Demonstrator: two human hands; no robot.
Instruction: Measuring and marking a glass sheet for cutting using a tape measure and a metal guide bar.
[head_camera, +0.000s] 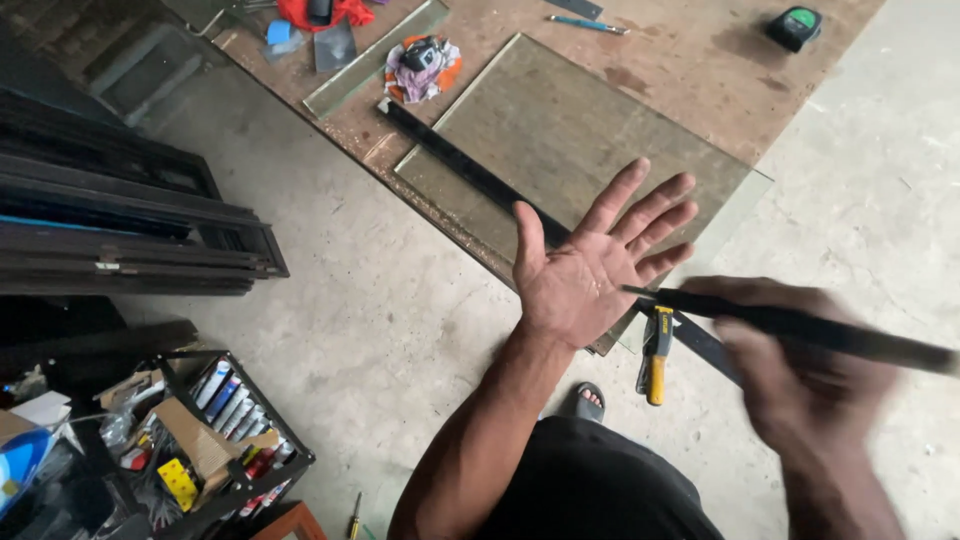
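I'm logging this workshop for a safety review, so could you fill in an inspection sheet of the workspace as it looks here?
Surface: brown board on a concrete floor.
Job's things: glass sheet flat on the board; long black ruler along its edge; blurred black bar.
Clutter: tape measure, rag, pen, yellow-handled tool.
Grippers: left hand open, palm up, empty; right hand blurred, gripping the bar.
Cables: nothing seen.
Surroundings: stacked dark frames, crate of tubes, sandalled foot.

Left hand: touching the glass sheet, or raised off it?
Cannot tell. Head view shows the left hand palm-up, fingers spread, overlapping the glass sheet; its back side is hidden.
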